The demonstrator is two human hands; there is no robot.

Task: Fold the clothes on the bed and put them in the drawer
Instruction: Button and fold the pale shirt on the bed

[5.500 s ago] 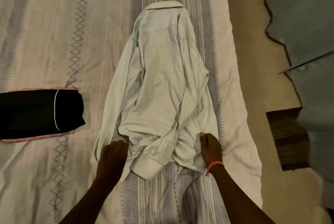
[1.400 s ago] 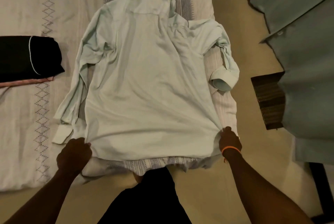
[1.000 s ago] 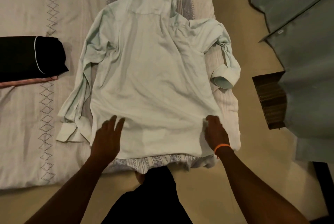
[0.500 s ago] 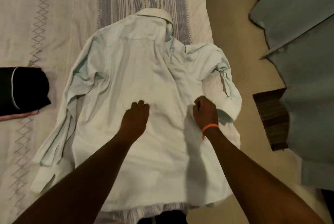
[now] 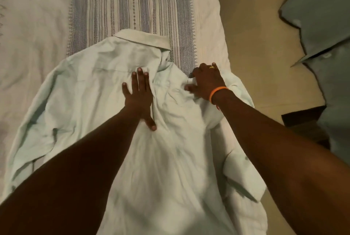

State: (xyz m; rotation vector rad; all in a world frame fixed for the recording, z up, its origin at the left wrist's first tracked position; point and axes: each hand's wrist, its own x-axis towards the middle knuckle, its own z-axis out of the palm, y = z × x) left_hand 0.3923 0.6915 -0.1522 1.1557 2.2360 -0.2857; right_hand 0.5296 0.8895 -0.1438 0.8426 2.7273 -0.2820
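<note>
A pale mint long-sleeved shirt lies back-up on the bed, its collar pointing away from me. My left hand presses flat on the upper back just below the collar, fingers straight. My right hand, with an orange band on the wrist, sits on the shirt's right shoulder at the bed's edge; its fingers curl over the shoulder fabric with the thumb beside it. The right sleeve's cuff lies folded near my right forearm. The left sleeve trails down the left side, partly hidden by my left arm.
The bedsheet is cream with a grey striped band running under the shirt. The bed's right edge drops to a tan floor. Grey-green panels and a dark brown object stand at the far right.
Both hands have slid up the shirt from its hem to the collar and right shoulder. The view has moved closer, and the black folded garment has left the frame.
</note>
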